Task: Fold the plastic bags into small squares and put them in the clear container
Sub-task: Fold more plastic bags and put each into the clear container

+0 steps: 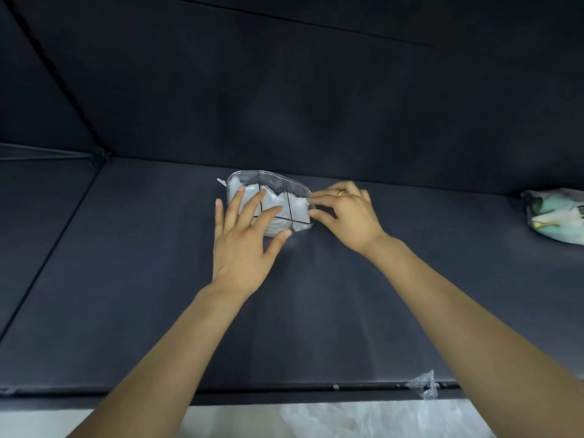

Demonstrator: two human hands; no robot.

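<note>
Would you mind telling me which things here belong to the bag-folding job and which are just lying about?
Job: clear container; folded bags inside it; loose plastic bags at the near edge.

Lying about: patterned pouch at far right.

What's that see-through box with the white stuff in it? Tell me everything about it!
The clear container is a see-through plastic tub with rounded corners, standing upright and open on the dark surface. Thin dark divider lines split it into compartments, and white folded plastic bags fill them. A small tab sticks out at its far left corner. The left hand reaches over its near left side with fingers spread, and the right hand touches its right edge with its fingertips.
</note>
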